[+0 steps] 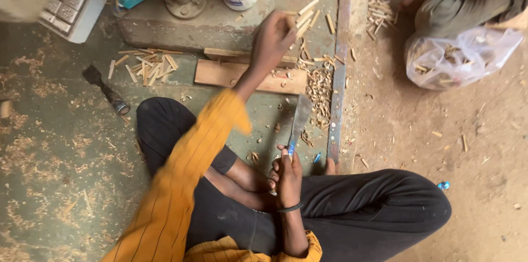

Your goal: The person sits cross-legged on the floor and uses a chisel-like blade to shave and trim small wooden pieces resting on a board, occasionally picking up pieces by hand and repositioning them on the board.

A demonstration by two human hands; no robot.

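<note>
Left hand [273, 39] grips wooden sticks [304, 18] far forward; right hand [287, 176] clasps knife [299, 121] near lap.

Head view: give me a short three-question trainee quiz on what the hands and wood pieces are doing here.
1. True or false: the left hand holds several small wooden sticks above the wooden board.
2. What does the right hand grip?
A. a hammer
B. a broad-bladed knife
C. a plastic bag
3. Fill in: the loose pile of cut sticks lies to the ____ of the board in the picture.

Key
1. True.
2. B: the knife is held by its handle, blade pointing away from the person.
3. Left.
</note>
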